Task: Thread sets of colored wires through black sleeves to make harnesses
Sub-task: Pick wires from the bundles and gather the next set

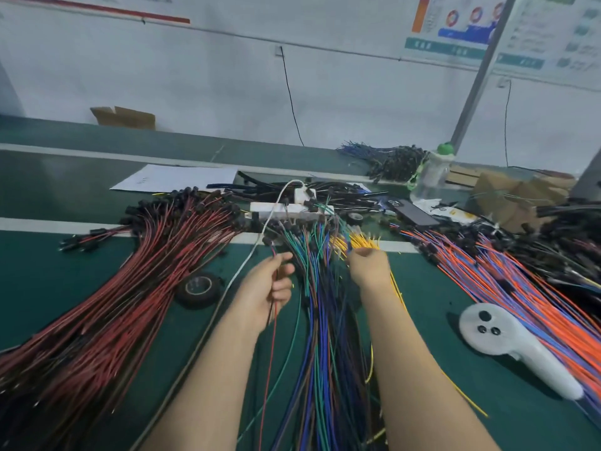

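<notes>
Wires for this set are split between my two hands. My left hand (276,288) pinches a few thin strands (272,327), a red one and some darker ones, which hang down towards me from thumb and curled fingers. My right hand (367,265) is at the near edge of the yellow wires (361,242), back turned to me. The fingers are hidden, so I cannot tell whether they have one pinched.

What matters is the lie of that yellow fan. It sits just ahead of my right hand and well off from the left, with the mixed blue and green bundle (318,304) between them. Each wire runs lengthwise from the far side of the bench towards me. So I judge the right hand should draw one straight back along its own length, then carry it left across the bundle to the held strands.

The black sleeves (260,185) lie heaped farther back, behind the white power strip (289,209), out of reach of both hands.
</notes>
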`<state>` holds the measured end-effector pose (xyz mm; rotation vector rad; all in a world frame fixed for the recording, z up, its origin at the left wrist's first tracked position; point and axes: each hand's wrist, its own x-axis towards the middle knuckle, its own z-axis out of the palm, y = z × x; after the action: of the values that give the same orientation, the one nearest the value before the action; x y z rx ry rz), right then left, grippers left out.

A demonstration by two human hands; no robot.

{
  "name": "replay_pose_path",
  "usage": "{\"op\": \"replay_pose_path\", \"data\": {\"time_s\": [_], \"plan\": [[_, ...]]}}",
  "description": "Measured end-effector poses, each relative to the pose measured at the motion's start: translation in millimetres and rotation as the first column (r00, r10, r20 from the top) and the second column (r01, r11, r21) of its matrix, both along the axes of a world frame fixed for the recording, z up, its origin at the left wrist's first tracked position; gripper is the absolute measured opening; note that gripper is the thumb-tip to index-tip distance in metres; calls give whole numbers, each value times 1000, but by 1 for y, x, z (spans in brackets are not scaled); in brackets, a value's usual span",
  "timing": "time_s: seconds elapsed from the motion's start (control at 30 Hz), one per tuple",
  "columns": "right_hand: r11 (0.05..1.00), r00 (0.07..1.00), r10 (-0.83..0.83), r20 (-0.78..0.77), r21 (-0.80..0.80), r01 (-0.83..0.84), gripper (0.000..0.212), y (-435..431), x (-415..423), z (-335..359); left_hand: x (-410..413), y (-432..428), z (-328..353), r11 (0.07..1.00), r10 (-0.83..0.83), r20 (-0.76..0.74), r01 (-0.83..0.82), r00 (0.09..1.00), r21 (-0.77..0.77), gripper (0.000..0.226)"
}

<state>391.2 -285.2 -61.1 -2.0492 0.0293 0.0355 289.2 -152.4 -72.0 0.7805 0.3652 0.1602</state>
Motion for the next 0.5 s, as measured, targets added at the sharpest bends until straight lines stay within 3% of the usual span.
{"op": "replay_pose_path", "data": {"time_s": [0.07,0.13,0.17,0.2,0.27,0.37,0.5], "plan": [[976,996,-74,44,209,63,15,-7,-5,9,1,3,-10,1000,-7,15,7,1000,-6,18],[876,998,1,62,481,-31,18,-6,-18,22,1,4,-12,1000,-11,44,10,999,17,17],[833,992,85,88,540,-119,21,-4,-28,26,2,2,-11,999,-14,58,11,998,47,17],[834,975,190,115,506,-222,20,-1,-36,28,2,-1,-10,997,-17,69,12,997,80,17],[878,913,392,108,254,-407,15,10,-51,20,2,-9,-7,993,-27,94,16,995,117,19],[864,860,497,118,-154,-479,8,22,-65,-1,0,-18,-6,985,-47,101,29,994,170,23],[814,811,558,178,-307,-493,20,16,-64,-7,-1,-17,-8,952,37,87,-61,996,301,16]]}}
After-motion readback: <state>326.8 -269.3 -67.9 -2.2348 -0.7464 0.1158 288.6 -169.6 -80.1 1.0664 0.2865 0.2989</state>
